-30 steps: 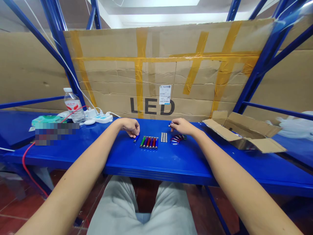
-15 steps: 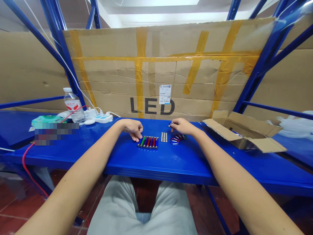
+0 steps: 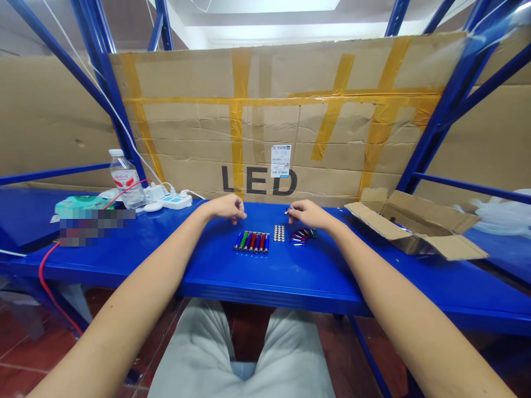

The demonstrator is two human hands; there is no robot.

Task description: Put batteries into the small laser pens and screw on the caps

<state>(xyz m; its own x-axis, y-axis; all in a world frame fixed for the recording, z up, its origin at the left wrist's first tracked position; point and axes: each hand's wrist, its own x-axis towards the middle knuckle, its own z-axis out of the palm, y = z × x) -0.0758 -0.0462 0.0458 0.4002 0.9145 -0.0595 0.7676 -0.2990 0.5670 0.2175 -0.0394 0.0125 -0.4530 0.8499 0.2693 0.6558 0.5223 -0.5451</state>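
A row of several small coloured flashlights [image 3: 251,242] lies side by side on the blue table [image 3: 257,273]. To their right stands a block of small silver batteries [image 3: 279,232], then a heap of coloured carabiner clips [image 3: 302,235]. My left hand [image 3: 228,208] hovers just behind the left end of the flashlight row, fingers loosely curled and holding nothing that I can see. My right hand [image 3: 303,213] rests behind the clips and pinches a small dark part, too small to name.
An open cardboard box [image 3: 415,221] sits at the right. A water bottle [image 3: 124,179], a white power strip [image 3: 172,199] with cables and a green packet [image 3: 77,204] lie at the left. A large taped cardboard sheet marked LED [image 3: 282,116] leans behind the table.
My left hand laid a blue flashlight at the left end of the row, let it go and drew back toward the cardboard. My right hand stayed where it was.
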